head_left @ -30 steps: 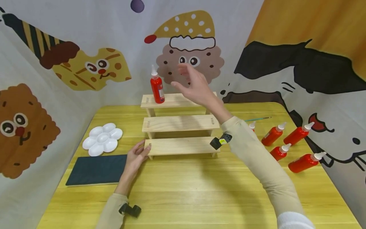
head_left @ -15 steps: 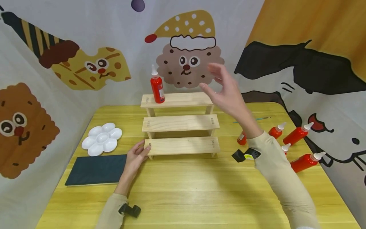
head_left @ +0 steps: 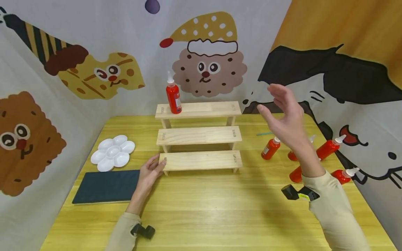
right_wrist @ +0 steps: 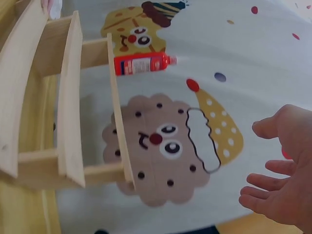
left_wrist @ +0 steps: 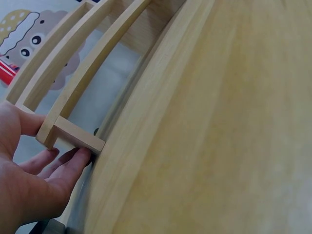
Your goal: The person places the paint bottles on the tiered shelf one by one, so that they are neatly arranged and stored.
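A three-tier wooden shelf [head_left: 201, 161] stands on the table. My left hand [head_left: 151, 170] holds the left end of its lowest tier, thumb on top and fingers by the end leg [left_wrist: 80, 135], as the left wrist view shows. One red squeeze bottle [head_left: 174, 99] with a white nozzle is upright at the left of the top tier. To the right of the shelf, my right hand [head_left: 287, 120] is in the air with fingers spread and nothing in it. Below and around it are several more red bottles [head_left: 270, 149], partly hidden by the hand and forearm.
A white flower-shaped palette [head_left: 113, 152] lies on the table's left, with a dark flat board [head_left: 106, 187] in front of it. A thin brush [head_left: 264, 134] lies behind the right-hand bottles, partly covered by my hand. A printed cloth [head_left: 125, 21] hangs around the table.
My right hand has moved from above the top tier to the right and down, over the group of bottles. The left hand and the bottle on the shelf have stayed put.
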`<state>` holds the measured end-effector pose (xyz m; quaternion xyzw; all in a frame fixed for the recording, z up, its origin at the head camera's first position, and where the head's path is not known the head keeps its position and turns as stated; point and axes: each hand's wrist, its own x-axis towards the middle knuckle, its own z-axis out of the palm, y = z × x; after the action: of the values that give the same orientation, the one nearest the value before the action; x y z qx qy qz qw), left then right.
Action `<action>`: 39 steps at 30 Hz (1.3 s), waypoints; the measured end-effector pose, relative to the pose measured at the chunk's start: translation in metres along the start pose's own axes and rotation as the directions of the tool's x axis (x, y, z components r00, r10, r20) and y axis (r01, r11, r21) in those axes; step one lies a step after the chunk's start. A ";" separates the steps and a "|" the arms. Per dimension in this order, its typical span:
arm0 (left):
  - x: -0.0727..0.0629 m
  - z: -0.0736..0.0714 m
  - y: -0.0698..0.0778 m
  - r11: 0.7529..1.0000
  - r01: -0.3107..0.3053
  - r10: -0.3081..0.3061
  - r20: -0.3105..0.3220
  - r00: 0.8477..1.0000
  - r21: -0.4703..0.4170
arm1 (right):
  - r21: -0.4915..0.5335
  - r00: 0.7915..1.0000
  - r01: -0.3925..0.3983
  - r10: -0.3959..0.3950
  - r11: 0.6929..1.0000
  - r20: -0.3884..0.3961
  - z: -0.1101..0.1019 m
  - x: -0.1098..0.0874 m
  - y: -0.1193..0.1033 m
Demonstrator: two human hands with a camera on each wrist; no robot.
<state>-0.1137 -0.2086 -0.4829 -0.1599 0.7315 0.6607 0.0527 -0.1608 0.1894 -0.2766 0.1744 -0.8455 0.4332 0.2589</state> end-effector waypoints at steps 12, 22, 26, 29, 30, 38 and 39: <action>0.001 0.000 -0.002 1.000 -0.007 0.007 0.001 1.000 -0.002 | -0.097 0.984 -0.174 0.170 0.980 -0.049 -0.036 -0.050 0.029; 0.001 0.000 -0.001 1.000 0.000 0.000 0.006 1.000 -0.002 | -0.150 0.938 -0.343 0.328 0.927 -0.113 -0.056 -0.092 0.053; 0.001 0.000 -0.002 1.000 -0.003 0.003 -0.005 1.000 -0.001 | -0.166 0.905 -0.423 0.403 0.891 -0.138 -0.063 -0.107 0.059; 0.002 0.001 -0.002 1.000 -0.009 0.009 -0.008 1.000 -0.002 | -0.171 0.885 -0.462 0.438 0.870 -0.160 -0.069 -0.117 0.063; 0.002 0.001 -0.002 1.000 -0.011 0.011 -0.009 1.000 -0.003 | -0.172 0.879 -0.472 0.447 0.865 -0.167 -0.071 -0.120 0.065; 0.000 0.001 -0.002 1.000 -0.009 0.009 -0.005 1.000 -0.009 | -0.175 0.842 -0.537 0.510 0.825 -0.175 -0.080 -0.145 0.078; 0.000 0.000 -0.002 1.000 -0.009 0.009 -0.004 1.000 -0.008 | -0.175 0.834 -0.550 0.523 0.817 -0.176 -0.080 -0.148 0.079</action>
<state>-0.1134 -0.2084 -0.4845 -0.1581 0.7298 0.6634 0.0476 -0.0598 0.3106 -0.3755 -0.1271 -0.8855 0.4026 0.1941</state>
